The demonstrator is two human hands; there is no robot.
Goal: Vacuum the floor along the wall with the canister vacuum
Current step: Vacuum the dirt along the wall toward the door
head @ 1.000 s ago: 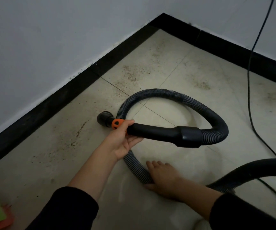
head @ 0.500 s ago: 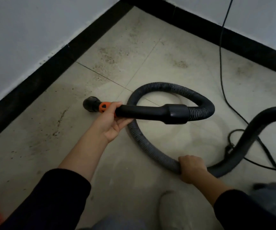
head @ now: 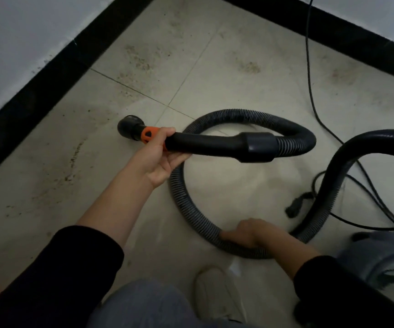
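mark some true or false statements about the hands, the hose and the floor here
1. The left hand grips the handle beside its orange collar. True.
2. The right hand lies open and holds nothing. False: it grips the ribbed hose.
3. The ribbed hose forms a loop on the floor. True.
4. The nozzle presses against the black baseboard. False: floor shows between them.
5. The floor near the baseboard is spotless. False: dirt specks lie there.

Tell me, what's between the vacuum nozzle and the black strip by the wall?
Just floor tile with dirt specks, seen in the head view; nothing else lies between the nozzle and the baseboard.
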